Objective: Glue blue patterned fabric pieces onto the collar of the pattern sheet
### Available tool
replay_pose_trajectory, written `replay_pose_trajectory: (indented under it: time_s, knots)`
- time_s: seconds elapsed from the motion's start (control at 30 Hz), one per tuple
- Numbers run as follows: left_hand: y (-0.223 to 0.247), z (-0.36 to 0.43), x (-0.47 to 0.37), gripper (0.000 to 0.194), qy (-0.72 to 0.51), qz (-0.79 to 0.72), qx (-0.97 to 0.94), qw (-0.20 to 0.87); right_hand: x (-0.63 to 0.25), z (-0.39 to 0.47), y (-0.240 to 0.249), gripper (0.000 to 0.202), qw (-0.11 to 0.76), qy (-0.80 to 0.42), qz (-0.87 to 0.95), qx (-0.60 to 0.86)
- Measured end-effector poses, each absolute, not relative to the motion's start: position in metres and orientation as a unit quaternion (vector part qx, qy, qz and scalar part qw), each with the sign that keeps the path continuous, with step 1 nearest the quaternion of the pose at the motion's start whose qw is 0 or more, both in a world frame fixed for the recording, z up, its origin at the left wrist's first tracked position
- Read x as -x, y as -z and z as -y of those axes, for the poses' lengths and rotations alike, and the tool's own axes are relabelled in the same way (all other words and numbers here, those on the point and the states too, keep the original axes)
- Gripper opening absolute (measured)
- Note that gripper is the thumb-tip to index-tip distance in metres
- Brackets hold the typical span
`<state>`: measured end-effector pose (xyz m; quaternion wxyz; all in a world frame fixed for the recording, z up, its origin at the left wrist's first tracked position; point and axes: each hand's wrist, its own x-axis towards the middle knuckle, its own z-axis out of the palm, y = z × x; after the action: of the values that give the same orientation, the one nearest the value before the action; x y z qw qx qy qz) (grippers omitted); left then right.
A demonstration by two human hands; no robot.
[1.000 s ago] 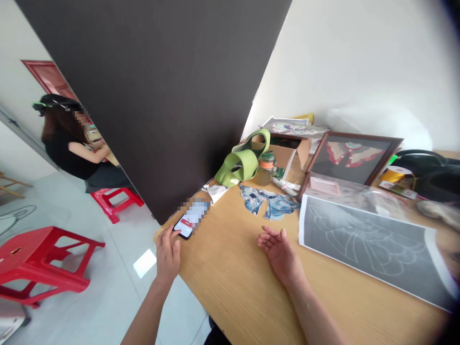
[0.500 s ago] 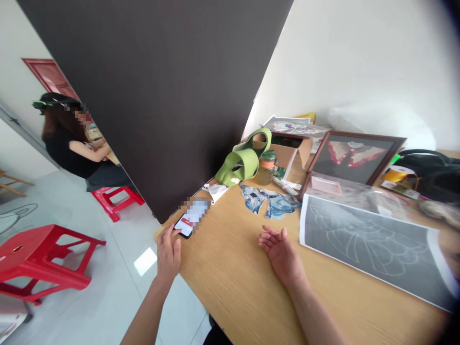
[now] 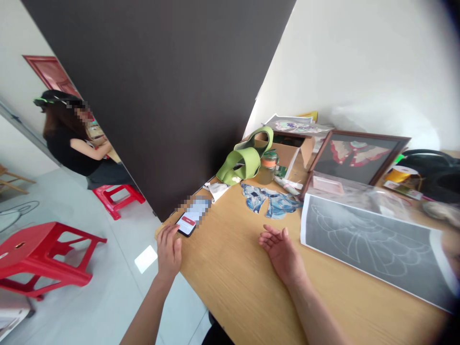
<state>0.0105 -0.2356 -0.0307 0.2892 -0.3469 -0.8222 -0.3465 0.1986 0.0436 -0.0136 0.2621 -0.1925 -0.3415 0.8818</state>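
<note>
My left hand (image 3: 169,251) lies at the table's left edge, its fingers stretched toward the lower end of a phone (image 3: 189,223) with a lit screen. One fingertip is at the phone's near edge; whether it touches cannot be told. My right hand (image 3: 283,254) rests palm up on the wooden table (image 3: 230,268), fingers loosely spread and holding nothing. Just beyond it lies a blue and white patterned cutout (image 3: 269,200) with scalloped edges. To its right is a dark printed sheet (image 3: 362,244) with white petal-like line drawing.
Green straps (image 3: 240,163), a lidded glass jar (image 3: 266,168), an open cardboard box (image 3: 305,148) and a framed piece (image 3: 359,155) stand at the back. A dark partition (image 3: 154,96) rises behind the phone. Left are red stools (image 3: 46,256) and a seated person (image 3: 75,139).
The left hand's fingertip has drawn back slightly from the phone screen to its near edge. The right hand stays in place. The view has shifted very slightly.
</note>
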Motion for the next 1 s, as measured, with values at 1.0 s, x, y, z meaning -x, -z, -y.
replay_pose_trajectory:
  time_s: [1.0]
  knots:
    - [0.0287, 0.2320, -0.0143, 0.032, 0.310, 0.850, 0.293, 0.310, -0.1991, -0.0447, 0.0162, 0.048, 0.259, -0.888, 0.334, 0.181]
